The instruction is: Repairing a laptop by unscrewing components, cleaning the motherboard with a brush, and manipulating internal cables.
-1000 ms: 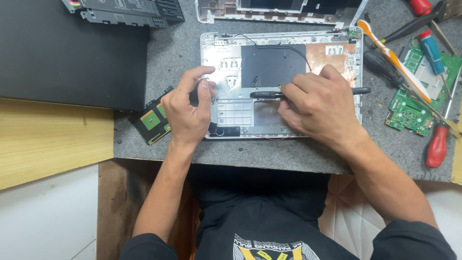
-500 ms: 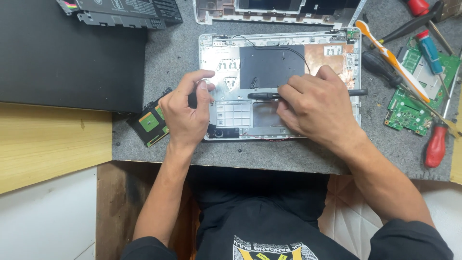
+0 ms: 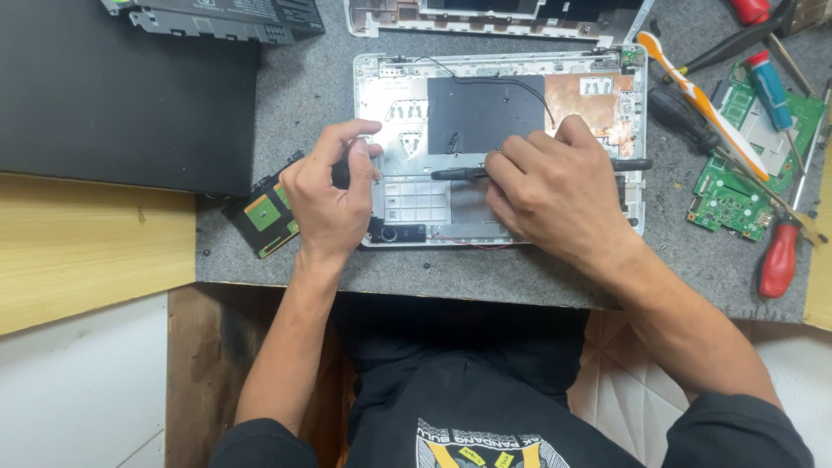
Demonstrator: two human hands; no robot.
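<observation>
An opened white laptop base [image 3: 390, 95] lies on a grey mat, with a black sheet [image 3: 481, 113] and a copper patch [image 3: 589, 100] inside it. My right hand [image 3: 555, 195] is closed around a thin black tool [image 3: 459, 173] laid across the shell, tip pointing left. My left hand [image 3: 329, 199] rests on the shell's left edge, thumb and fingers pinched around something small and dark that I cannot make out. A small green circuit board [image 3: 260, 212] lies just left of that hand.
A black laptop lid [image 3: 121, 95] covers the left of the mat. Another shell part [image 3: 485, 17] lies at the back. On the right are a green mainboard [image 3: 737, 191], red-handled screwdrivers [image 3: 780, 260], an orange and white pry tool [image 3: 693, 95] and a blue-red tool [image 3: 767, 82]. A wooden board [image 3: 87, 251] sits lower left.
Both hands stay on the shell. The right hand with the black tool has shifted very slightly; the view has barely moved.
</observation>
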